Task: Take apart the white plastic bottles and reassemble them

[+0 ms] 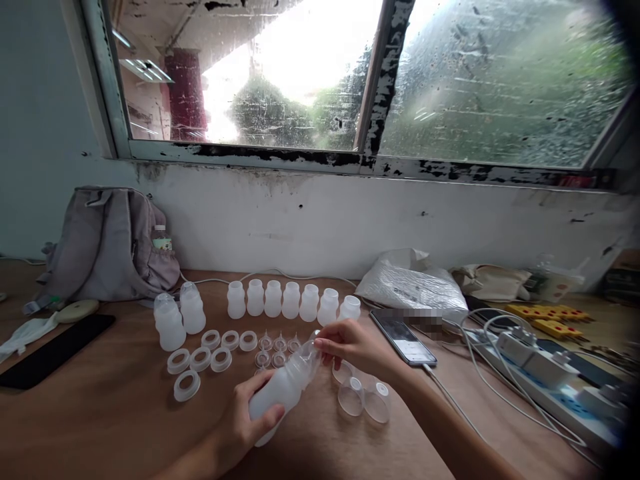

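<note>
At the left of the bench (125, 437), a grey backpack (103, 250) stands near the wall (300, 233), with a capped bottle (161, 242) in its side pocket. In front of it lies a flat black object (60, 351). At the right there is a silver bag (420, 287), with a beige pouch (493, 280) beside it. Before the bag lies a phone (403, 339), connected to a white cable (455, 401). Further right are a power strip (565, 400) holding plugs and some yellow pieces (553, 312). Above is a window (280, 87), its frame peeling.
</note>
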Motion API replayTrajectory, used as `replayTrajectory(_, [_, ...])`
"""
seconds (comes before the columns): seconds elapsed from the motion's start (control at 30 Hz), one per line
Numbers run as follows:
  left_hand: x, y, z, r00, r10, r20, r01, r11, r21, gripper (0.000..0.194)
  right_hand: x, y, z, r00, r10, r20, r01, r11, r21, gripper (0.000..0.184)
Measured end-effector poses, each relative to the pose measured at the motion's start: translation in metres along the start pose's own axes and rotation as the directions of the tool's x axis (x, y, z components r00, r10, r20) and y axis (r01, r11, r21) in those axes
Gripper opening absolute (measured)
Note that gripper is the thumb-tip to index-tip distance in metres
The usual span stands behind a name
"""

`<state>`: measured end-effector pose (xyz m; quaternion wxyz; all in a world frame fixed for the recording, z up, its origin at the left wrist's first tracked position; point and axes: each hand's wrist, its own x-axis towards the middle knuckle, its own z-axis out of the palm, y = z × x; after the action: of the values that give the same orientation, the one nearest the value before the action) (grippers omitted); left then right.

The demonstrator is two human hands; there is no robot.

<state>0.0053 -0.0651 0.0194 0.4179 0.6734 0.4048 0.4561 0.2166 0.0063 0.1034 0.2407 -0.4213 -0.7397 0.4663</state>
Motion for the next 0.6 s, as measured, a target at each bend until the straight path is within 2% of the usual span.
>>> replayTrajectory(0.2, [-0.0008,0.0018,-0.0003,1.000,-0.008,-0.001,0.008,1.000,0.002,0.046,0.0001,0.0042,0.0025,0.999,-0.002,0.047,-0.001,0.998,0.065,0.032])
replayTrajectory(0.43, [-0.0020,-0.0056,0.0017,0.999,0.033,-0.027,-0.030,0.993,0.115,0.040,0.0044,0.0072,0.0059,0.992,0.058,0.112,-0.073,0.988,0.134,0.038])
replayTrajectory(0.6, [-0.0032,-0.0043,0.0014,0.996,0.086,-0.022,-0.081,0.983,0.166,0.037,0.0051,0.0019,0.0076,0.989,0.056,0.136,-0.073,0.989,0.125,0.039])
